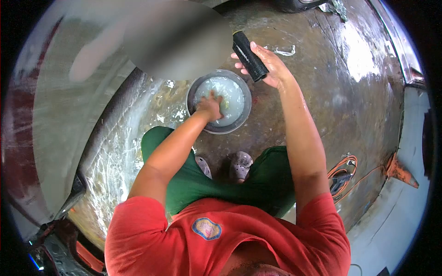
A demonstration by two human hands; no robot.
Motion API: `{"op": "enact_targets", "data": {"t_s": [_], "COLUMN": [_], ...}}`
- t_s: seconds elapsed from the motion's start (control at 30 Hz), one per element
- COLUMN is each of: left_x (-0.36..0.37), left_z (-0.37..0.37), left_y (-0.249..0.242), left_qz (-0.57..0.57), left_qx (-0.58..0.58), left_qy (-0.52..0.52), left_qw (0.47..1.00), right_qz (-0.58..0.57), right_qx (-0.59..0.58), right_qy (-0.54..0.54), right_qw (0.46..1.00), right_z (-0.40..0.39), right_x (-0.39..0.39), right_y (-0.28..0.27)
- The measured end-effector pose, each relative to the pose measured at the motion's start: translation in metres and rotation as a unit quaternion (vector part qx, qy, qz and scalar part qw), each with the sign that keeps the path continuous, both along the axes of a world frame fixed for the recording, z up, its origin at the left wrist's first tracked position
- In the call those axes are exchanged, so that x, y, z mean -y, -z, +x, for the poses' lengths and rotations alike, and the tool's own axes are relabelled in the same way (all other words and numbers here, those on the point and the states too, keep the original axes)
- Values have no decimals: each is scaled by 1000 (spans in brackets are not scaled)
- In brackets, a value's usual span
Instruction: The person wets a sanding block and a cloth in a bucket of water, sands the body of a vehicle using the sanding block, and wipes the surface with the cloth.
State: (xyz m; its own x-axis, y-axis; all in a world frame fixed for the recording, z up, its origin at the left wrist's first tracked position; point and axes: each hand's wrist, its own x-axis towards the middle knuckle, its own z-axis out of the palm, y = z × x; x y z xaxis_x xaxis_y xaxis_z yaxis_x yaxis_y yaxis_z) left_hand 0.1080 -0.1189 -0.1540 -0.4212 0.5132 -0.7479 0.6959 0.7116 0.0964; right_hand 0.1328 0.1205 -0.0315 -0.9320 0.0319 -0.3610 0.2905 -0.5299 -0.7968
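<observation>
A grey round basin (247, 112) on the floor holds cloudy, whitish water (230, 94). My left hand (209, 108) dips into it, palm down with fingers spread. Something yellowish shows faintly beside those fingers; I cannot make out what it is. Up and to the right of the basin, my right hand (271, 66) grips a black sanding block (249, 56), a long piece that looks wrapped in dark, wet abrasive paper. My thumb lies along one side of the block and my fingers come round behind it.
A car's body panel (73, 115) with dull patches rises on the left. The concrete floor (331, 106) is wet, with white residue (110, 179) near the panel. An orange cable coil (340, 177) and an orange cone (400, 170) lie right. A tyre (294, 4) shows at the top.
</observation>
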Motion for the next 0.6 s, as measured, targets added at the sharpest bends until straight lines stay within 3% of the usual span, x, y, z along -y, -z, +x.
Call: {"op": "enact_targets", "data": {"t_s": [0.1,0.13,0.23,0.3,0.33,0.37,0.4,0.43,0.47,0.5,0.53,0.57,0.6], "left_x": [5,11,7,14,36,39,39,40,40,38,42,47,43], "left_z": [-3,-10,-30,-44,-47,-43,-38,-32,-24,-17,-12,-8,-2], "left_y": [67,60,21,-10,29,6,-22,-45,-74,-101,-110,-120,-154], "left_qz": [100,92,35,61,149,178,194,197,224,253,251,250,264], "left_qx": [17,-58,38,16,-49,86,211,317,342,365,357,348,334], "left_qy": [-306,-37,-111,111,106,-140,-375,-582,-612,-638,-658,-678,-684], "left_qw": [947,993,993,992,982,970,881,722,677,629,613,597,592], "right_qz": [-28,0,75,124,158,341,551,503,549,433,426,375,347], "right_qx": [-4,30,132,208,254,296,171,385,417,444,469,485,536], "right_qy": [34,63,138,162,162,107,66,-35,-114,-224,-180,-124,-156], "right_qw": [999,998,979,957,940,886,814,773,715,752,752,780,754], "right_z": [17,27,75,135,179,243,335,365,439,570,537,583,609], "right_x": [-6,-7,-15,-14,-10,-5,12,41,67,76,112,141,159], "right_y": [-6,-8,-10,24,49,114,179,101,114,191,52,23,-21]}}
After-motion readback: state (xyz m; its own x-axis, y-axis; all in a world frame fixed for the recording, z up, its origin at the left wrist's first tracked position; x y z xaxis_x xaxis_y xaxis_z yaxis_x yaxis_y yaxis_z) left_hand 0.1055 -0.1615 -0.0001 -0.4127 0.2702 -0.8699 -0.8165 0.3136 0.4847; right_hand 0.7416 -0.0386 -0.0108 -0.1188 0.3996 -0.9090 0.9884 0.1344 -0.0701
